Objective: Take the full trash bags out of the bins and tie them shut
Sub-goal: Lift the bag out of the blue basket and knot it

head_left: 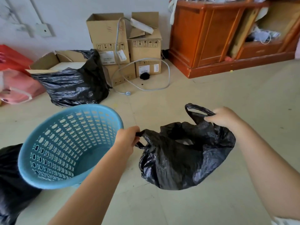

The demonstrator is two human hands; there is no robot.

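A black trash bag (186, 153) hangs above the floor between my two hands, its mouth open. My left hand (128, 138) grips the bag's left handle loop. My right hand (224, 117) grips the right handle loop, held higher and farther away. A light blue perforated plastic bin (65, 143) stands tilted on the floor to the left of my left forearm, with nothing inside it. The bag is clear of the bin.
A large black bag (73, 85) lines a cardboard box at the back left. Another black bag (11, 181) lies at the lower left edge. Stacked cardboard boxes (126, 44), a grey cable (144, 73) and a wooden cabinet (219, 34) stand along the wall. Pink and red bags (14, 78) sit far left.
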